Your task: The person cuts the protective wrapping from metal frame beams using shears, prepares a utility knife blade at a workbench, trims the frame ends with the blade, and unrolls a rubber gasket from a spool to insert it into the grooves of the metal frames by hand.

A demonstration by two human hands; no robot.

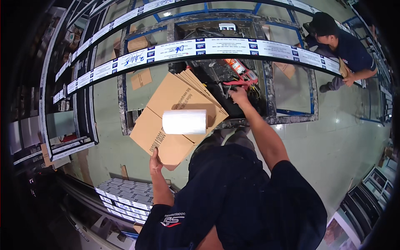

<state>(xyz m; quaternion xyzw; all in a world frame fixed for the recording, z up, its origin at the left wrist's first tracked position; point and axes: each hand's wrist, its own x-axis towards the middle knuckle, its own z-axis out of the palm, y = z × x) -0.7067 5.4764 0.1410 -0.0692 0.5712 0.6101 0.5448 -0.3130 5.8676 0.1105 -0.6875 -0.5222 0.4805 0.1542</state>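
My left hand (155, 163) grips the lower left edge of a stack of flattened cardboard sheets (156, 110), thumb on top. The sheets fan apart at their far right side. On the stack lies a roll of clear plastic film (184, 121), on its side. My right hand (238, 96) reaches into a dark tool tray (200, 75) in the bench, its fingers curled at the tools. What they hold, if anything, is too small to make out. Just beyond them lie a red-handled tool (246, 83) and an orange-and-white packet (235, 66).
Long film-covered profiles (166, 52) span the blue-and-grey bench frame (270, 83). A co-worker (343, 50) at the right holds a profile's end. A stack of wrapped profiles (125, 196) sits lower left. Framed panels (371, 191) stand lower right. A white box (227, 27) is at the back.
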